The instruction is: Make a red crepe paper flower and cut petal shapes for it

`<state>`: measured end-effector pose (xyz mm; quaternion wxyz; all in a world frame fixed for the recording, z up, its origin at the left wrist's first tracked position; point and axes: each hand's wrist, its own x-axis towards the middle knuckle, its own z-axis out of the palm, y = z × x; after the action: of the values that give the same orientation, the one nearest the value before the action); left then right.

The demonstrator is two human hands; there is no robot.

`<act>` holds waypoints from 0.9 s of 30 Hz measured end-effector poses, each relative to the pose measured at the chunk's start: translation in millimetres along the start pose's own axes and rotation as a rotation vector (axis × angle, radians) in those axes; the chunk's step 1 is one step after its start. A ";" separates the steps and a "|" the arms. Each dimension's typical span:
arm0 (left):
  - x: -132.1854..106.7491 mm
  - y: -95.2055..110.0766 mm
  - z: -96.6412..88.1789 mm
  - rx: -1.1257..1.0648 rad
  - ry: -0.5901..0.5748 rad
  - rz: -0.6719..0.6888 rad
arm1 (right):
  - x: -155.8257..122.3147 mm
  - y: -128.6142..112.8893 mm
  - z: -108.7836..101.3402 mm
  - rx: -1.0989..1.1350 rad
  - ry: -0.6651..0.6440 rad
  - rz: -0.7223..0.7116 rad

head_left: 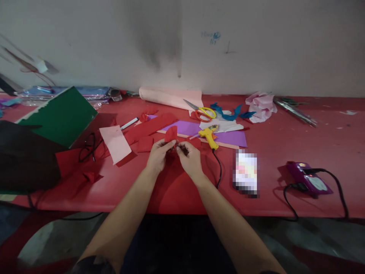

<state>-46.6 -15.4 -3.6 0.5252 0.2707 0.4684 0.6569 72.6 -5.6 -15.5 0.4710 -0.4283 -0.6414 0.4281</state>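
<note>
My left hand (pixel 157 155) and my right hand (pixel 190 158) meet over the red table (pixel 285 137), fingers pinched together. Between them they hold a small piece of red crepe paper (pixel 171 134) that stands up like a petal above the fingertips. More red paper strips (pixel 148 129) lie just behind the hands. A yellow glue gun (pixel 209 135) rests on a purple sheet (pixel 228 137) to the right of my right hand, its black cord running toward the table's front edge.
Orange-and-yellow scissors (pixel 203 111), a pink paper roll (pixel 171 97), blue scraps (pixel 228 112) and crumpled pink paper (pixel 261 106) lie at the back. A green sheet (pixel 61 116) and a pink sheet (pixel 115 144) sit left. A purple device (pixel 308 182) with cords sits right.
</note>
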 end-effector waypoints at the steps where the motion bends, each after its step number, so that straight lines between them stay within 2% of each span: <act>1: 0.1 0.0 -0.1 -0.002 -0.002 0.001 | -0.1 -0.1 0.1 0.000 0.001 -0.002; 27: -1.3 0.0 -0.1 -0.015 -0.013 -0.014 | -0.1 -1.0 0.0 0.000 -0.002 0.005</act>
<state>-46.3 -16.6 -3.4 0.5349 0.2675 0.4619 0.6550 72.5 -6.0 -14.5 0.4692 -0.4295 -0.6409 0.4296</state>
